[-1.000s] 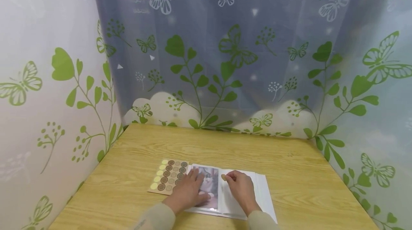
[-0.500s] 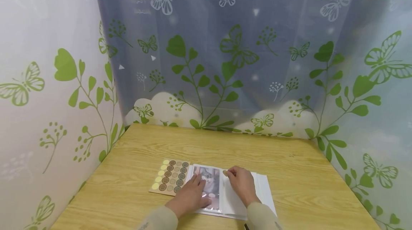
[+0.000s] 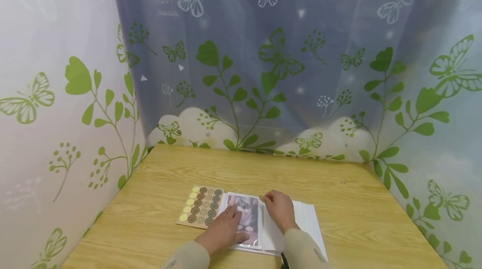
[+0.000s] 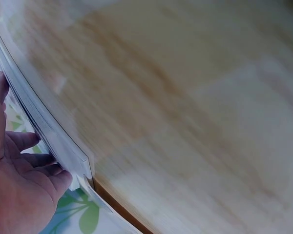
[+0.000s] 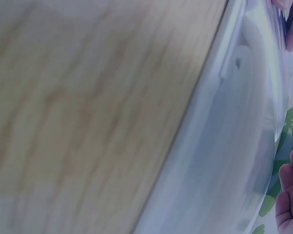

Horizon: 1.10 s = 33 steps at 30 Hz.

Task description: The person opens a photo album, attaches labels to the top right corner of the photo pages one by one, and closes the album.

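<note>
An open album with white pages (image 3: 272, 239) lies on the table in the head view. Its left page shows a cat photo (image 3: 251, 219) under a clear sleeve. My left hand (image 3: 223, 228) rests on that photo, fingers extended; in the left wrist view its fingertips touch the album's page edges (image 4: 53, 131). Above the right page, near its top inner corner, my right hand (image 3: 279, 209) pinches a small round tan sticker (image 3: 262, 198) between thumb and forefinger. The sticker is tiny here and partly covered by the fingertips.
A brown sheet of round stickers (image 3: 196, 214) in several rows, yellow, dark brown and tan, lies left of the album. The wood-grain table (image 3: 361, 210) reaches back to a patterned curtain (image 3: 241, 106). Something black (image 3: 284, 260) shows beside the right sleeve.
My right hand has moved up slightly toward the top of the album's fold, still pinching the sticker. The left hand has slid slightly down the photo, uncovering more of the cat and the sticker sheet.
</note>
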### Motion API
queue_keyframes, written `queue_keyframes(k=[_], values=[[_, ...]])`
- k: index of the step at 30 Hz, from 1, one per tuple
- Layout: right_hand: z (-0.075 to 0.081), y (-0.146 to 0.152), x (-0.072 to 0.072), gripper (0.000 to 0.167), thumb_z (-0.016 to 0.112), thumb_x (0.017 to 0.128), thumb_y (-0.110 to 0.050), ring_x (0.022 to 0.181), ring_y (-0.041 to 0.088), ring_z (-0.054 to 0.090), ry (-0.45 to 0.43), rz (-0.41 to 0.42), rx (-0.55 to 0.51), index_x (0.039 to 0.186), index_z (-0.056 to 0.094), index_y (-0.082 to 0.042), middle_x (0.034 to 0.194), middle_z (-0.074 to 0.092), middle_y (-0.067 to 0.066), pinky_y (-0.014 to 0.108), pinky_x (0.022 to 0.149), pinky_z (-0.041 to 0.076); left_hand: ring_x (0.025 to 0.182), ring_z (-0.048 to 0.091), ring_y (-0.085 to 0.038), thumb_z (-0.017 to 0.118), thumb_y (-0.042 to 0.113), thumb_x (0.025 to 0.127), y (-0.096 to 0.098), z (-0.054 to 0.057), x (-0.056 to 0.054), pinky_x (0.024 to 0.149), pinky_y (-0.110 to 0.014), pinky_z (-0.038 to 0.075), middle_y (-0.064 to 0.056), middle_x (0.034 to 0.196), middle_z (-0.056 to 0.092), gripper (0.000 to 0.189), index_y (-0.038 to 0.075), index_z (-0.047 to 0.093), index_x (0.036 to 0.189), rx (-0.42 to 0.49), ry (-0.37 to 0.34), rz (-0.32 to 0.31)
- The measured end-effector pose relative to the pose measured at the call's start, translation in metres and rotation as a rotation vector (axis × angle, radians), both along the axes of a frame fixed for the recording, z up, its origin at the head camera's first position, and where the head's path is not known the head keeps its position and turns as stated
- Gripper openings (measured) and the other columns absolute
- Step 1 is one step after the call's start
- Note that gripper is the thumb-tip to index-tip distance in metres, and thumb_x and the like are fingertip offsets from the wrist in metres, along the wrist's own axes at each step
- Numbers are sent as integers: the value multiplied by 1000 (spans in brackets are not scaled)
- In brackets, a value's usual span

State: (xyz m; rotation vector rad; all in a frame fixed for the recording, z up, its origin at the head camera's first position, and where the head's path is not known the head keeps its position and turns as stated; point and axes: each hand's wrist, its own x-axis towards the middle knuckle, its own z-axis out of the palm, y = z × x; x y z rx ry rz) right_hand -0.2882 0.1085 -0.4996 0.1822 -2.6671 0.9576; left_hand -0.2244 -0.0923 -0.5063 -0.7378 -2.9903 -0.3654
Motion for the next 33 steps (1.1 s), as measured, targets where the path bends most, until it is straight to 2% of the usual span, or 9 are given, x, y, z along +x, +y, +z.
queue_keyframes(k=[7,13,26,33], values=[[-3,-4,-8,14,71,91,-21,66,14,58,9,22,61,83,74,-10,75,69,-2,35,62,49,136,40,-42,65,53,90,-1,-3,-1,111,-49,37,-26,148,42,76,-4,51,139,-12,-5,-5],[-5,-5,-13,14,71,90,-21,65,14,57,2,17,83,82,74,-10,74,68,-2,35,62,49,137,40,-41,64,53,91,0,0,1,111,-48,36,-26,147,43,76,-4,51,139,-16,-8,-8],[-4,-10,-15,13,71,90,-19,67,17,60,0,15,106,84,74,-9,77,70,0,39,64,51,136,41,-40,64,53,91,-1,-3,0,112,-45,36,-26,146,44,75,-4,52,138,-14,17,-10],[-8,-13,-17,11,71,90,-18,68,19,62,12,32,173,83,74,-10,76,69,1,40,65,52,136,41,-40,63,55,91,-1,-3,0,113,-45,35,-26,146,44,76,-4,51,138,-22,24,-15]])
